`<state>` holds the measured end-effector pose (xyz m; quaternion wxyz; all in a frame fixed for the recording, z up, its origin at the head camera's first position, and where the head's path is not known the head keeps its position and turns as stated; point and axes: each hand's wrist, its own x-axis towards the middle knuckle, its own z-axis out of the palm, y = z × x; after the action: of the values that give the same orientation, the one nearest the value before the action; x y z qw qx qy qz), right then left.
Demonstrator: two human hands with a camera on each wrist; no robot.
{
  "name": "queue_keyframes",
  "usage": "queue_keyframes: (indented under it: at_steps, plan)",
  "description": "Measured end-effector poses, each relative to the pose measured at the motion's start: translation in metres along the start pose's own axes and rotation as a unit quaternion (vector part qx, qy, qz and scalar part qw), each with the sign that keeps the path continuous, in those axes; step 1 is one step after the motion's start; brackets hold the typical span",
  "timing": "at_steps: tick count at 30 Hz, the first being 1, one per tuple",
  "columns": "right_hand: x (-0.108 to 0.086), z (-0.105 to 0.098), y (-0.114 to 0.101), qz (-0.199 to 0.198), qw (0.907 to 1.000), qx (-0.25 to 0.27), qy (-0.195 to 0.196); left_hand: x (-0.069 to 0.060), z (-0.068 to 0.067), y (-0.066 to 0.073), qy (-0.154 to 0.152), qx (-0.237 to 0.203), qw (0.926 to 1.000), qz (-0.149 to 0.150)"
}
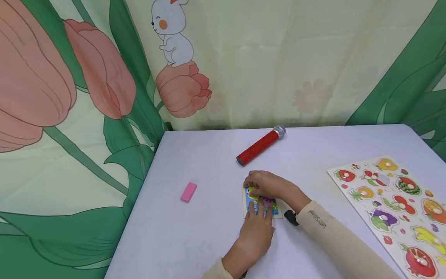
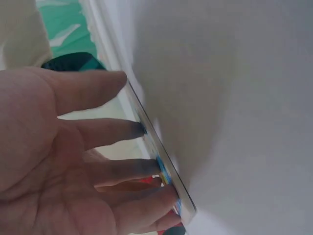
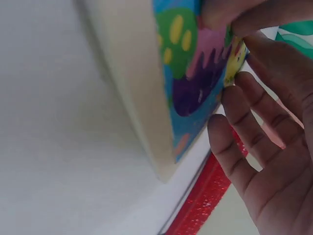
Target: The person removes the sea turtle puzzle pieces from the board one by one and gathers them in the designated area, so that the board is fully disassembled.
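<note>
A small picture puzzle board with a pale rim lies flat on the table, showing a blue background with yellow, purple and green shapes. My left hand comes from the near side, its spread, straight fingertips resting on the picture. In the left wrist view that thumb stands apart, near the board's edge. My right hand grips the far left corner, fingers curled over the far edge and thumb on the yellow part. The right wrist view shows the right hand touching that edge. Both hands hide part of the picture.
A red microphone with a silver head lies beyond the board. Left of the board is a pink block. A large fruit puzzle board covers the table's right side. A printed curtain hangs behind the white table.
</note>
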<state>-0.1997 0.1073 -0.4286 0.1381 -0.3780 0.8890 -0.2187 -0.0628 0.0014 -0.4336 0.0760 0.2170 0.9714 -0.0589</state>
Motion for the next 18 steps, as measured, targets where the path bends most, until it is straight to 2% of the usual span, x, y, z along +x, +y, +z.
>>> queue_keyframes:
  at_steps: [7, 11, 15, 18]
  plan:
    - [0.0016, -0.0048, -0.0045, 0.035, 0.9990, -0.019, -0.017, -0.0004, 0.0005, -0.0003, 0.046, 0.005, 0.9988, 0.016]
    - [0.0016, -0.0048, -0.0065, 0.027, 0.9991, -0.024, -0.022, -0.0018, -0.0009, 0.0006, 0.067, 0.016, 0.9974, 0.019]
    - [0.0013, -0.0033, -0.0088, 0.026, 0.9991, -0.025, -0.024, -0.0022, -0.0001, 0.0014, 0.071, 0.029, 0.9969, 0.017]
    - [0.0013, -0.0020, -0.0091, 0.026, 0.9991, -0.025, -0.023, -0.0019, 0.0010, 0.0012, 0.071, 0.023, 0.9972, 0.011]
